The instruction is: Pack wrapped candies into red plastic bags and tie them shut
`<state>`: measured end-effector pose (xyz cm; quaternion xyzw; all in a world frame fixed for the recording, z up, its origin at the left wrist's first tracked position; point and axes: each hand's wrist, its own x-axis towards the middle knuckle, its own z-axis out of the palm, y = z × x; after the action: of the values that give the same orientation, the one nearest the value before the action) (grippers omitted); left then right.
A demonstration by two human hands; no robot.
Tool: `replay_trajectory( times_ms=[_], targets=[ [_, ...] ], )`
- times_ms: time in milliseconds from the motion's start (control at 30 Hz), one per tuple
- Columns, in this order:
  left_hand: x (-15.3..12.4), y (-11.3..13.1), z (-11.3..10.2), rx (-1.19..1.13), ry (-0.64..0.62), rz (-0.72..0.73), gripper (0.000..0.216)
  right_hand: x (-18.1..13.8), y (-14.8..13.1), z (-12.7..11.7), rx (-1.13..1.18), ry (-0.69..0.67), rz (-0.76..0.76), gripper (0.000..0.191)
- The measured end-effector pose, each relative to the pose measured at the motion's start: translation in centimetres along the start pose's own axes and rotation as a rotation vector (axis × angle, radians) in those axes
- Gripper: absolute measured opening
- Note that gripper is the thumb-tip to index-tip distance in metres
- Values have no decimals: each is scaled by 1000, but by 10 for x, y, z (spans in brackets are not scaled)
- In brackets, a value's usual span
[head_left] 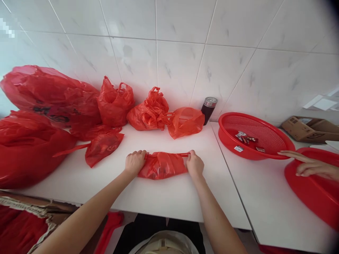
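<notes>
A red plastic bag [162,166] lies on the white table in front of me, with dark shapes showing faintly through its film. My left hand [135,162] is closed on the bag's upper left end. At the upper right end my right hand [195,163] grips the same bag, its fingers pinched round a narrow strip of plastic. Between the two hands the top edge is drawn nearly straight. What is inside the bag cannot be made out.
Several red bags [115,102] line the wall, beside a dark flask [209,110]. On the right, a red basket [230,148] holds small wrapped packets [246,137]. Another person's hand [312,164] reaches over a second red basket [293,176]. A cardboard box [296,128] stands behind.
</notes>
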<state>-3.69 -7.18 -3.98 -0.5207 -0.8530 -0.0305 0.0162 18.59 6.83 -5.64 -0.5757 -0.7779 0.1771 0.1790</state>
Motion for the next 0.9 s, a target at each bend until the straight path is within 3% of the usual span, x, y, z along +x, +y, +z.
replay_trajectory(
  times_ms=[167,267,333,433,533,600,700,900],
  targets=[
    [-14,-29,-13,-49,-26,-53,41,9,11,-10,169,-53,25,24],
    [-15,-31,-28,-129,-64,-71,38,12,16,-19,338,-123,22,24],
    [-13,-19,-39,-192,-38,-49,35,13,20,-28,472,-208,4,25],
    [-8,17,-52,-301,11,84,37,11,28,-40,629,-325,-40,39],
    [-4,51,-55,-397,-106,240,51,10,39,-41,795,-295,22,59],
    [-4,55,-57,-452,-217,265,38,12,47,-36,905,-244,113,64],
    [-12,23,-75,-563,-335,263,14,18,56,-27,931,-242,151,58],
    [-44,-97,-132,-684,-393,133,21,29,35,-10,767,-291,97,44]
  ],
)
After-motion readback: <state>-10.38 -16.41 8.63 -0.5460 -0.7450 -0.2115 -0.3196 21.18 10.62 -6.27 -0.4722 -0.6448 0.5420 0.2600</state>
